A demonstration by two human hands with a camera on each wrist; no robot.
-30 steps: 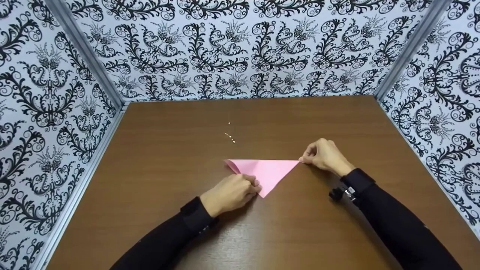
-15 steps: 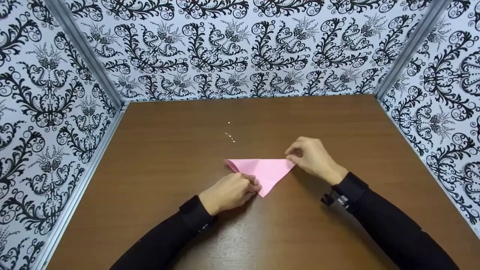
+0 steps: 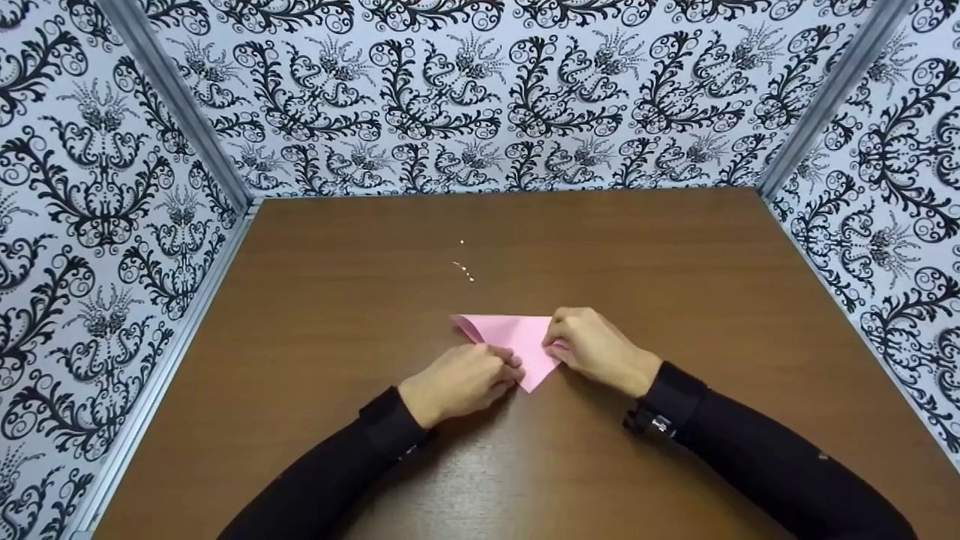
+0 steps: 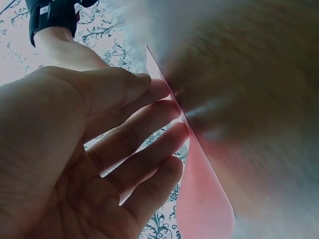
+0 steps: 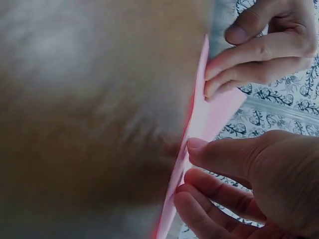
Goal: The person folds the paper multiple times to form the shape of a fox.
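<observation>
Head view: my left hand (image 3: 459, 381), fingers extended, presses folded pink paper (image 3: 531, 346) along its left edge; my right hand (image 3: 596, 346) pinches its right.

The pink sheet (image 3: 529, 349) under the fingers (image 4: 149, 122) looks like thin paper, smooth and matt. Around the fingers the bench (image 3: 360, 262) is smooth, wood-grained, with a glossy sheen nearer than them. Black sleeves (image 3: 315, 469), back from the fingers, look like matt cloth. Far beyond, grey posts (image 3: 184, 105) look metallic.
</observation>
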